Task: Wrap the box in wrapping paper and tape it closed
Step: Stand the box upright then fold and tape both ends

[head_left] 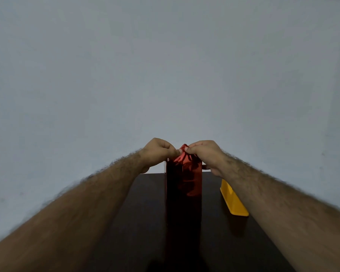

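Two hands pinching red wrapping paper (pixel 185 152) atop upright box, left hand (pixel 158 152), right hand (pixel 205 154)

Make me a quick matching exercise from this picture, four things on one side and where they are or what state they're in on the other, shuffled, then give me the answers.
Column one
1. wrapped box
2. yellow object
3. left hand
4. table

Column two
A. dark, glossy surface under everything
B. lies to the right of the box, near the right forearm
C. stands upright in shiny red wrapping paper
D. pinches the bunched paper at the top, opposite the right hand

Pairs: 1-C, 2-B, 3-D, 4-A
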`<state>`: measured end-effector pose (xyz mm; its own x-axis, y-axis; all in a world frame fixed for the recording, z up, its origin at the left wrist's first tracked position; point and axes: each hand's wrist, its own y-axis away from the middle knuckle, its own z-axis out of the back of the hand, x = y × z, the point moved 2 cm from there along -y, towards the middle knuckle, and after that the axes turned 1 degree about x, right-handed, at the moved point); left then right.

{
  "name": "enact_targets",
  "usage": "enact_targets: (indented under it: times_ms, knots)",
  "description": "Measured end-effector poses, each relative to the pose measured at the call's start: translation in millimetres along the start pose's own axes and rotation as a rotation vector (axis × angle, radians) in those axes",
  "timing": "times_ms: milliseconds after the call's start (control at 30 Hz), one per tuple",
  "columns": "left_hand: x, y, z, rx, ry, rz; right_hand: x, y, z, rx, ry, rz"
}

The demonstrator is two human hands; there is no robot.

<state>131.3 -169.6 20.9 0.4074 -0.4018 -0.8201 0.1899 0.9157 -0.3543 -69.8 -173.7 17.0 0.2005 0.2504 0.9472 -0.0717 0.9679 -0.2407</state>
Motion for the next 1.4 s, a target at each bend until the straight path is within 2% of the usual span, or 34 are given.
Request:
enact_targets:
  times_ms: [333,500,600,933,1233,1400]
  knots:
    - [-6,5,-11,0.008,-0.004,0.078,4,-3,9,0.05,-0.003,-0.074]
    - [-7,5,-19,-0.051,0.072,0.079,7,-13,10,0.009,0.091,-0.001]
    - [-4,5,-22,-0.076,0.128,0.106,3,-15,8,0.031,0.05,-0.002]
    - [3,2,-36,-0.224,0.022,0.098,-15,-21,15,0.022,0.127,0.107]
    - [5,1,-37,-0.249,-0.059,0.059,-19,-22,12,0.016,0.181,0.109]
    - [5,1,-40,-0.272,-0.055,0.057,-22,-19,15,-0.062,0.204,0.124]
